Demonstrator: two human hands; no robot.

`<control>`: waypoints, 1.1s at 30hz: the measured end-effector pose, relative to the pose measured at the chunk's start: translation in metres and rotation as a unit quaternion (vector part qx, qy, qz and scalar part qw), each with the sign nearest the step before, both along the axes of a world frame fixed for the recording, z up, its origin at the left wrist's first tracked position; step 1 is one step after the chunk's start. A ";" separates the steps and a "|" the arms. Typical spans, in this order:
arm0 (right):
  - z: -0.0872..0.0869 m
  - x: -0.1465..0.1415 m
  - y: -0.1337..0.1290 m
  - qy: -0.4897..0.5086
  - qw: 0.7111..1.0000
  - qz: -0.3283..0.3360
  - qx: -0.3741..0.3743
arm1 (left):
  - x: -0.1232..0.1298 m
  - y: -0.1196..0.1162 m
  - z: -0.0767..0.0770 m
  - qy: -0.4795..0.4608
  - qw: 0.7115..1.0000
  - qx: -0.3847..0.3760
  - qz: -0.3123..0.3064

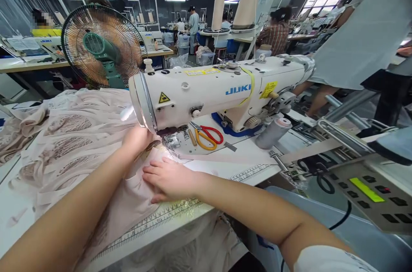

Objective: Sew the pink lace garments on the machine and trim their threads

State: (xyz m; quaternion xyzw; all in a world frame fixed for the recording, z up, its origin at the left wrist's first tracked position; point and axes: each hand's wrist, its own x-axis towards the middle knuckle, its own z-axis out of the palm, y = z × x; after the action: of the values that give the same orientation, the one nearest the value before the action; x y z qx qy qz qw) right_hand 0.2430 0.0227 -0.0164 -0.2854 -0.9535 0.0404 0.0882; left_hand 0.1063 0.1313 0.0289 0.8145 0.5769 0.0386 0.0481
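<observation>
While the left hand (137, 140) is on the pink cloth (128, 205) right by the near end of the machine (199, 92), the right hand (175, 179) lies flat on it, closer to the front edge of the worktop (259, 158). The cloth is under both hands. Its long way looks slanted, from the end of the machine down to the left part of the front edge. Most of it lies to the left of the right hand, and the left hand is nearer the machine. The right hand is wide, fingers a bit apart. The left fingertips are hidden, so I cannot tell if they pinch.
</observation>
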 end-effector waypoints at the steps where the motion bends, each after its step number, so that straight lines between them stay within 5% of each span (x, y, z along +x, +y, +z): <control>1: 0.001 0.003 0.005 0.002 1.000 0.013 0.000 | -0.004 -0.008 0.003 -0.003 1.000 0.004 -0.020; 4: 0.001 0.008 0.010 0.020 0.999 0.035 0.004 | -0.019 -0.039 0.001 -0.009 0.992 -0.023 -0.125; 8: 0.000 0.012 0.001 0.019 1.000 -0.008 -0.011 | -0.038 -0.065 -0.023 -0.040 0.963 -0.033 -0.266; 13: -0.004 0.024 -0.017 0.055 0.997 -0.060 -0.018 | -0.039 -0.060 -0.040 -0.038 0.967 -0.013 -0.251; 33: -0.012 0.040 -0.021 0.072 0.993 -0.094 -0.009 | -0.030 -0.042 -0.036 -0.038 0.963 -0.007 -0.265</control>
State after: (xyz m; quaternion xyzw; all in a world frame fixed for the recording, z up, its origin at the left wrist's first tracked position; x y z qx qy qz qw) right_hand 0.2830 0.0018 -0.0280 -0.3705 -0.9135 0.0607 0.1571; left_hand 0.0762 0.0896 -0.0073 0.9358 0.3383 0.0516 0.0844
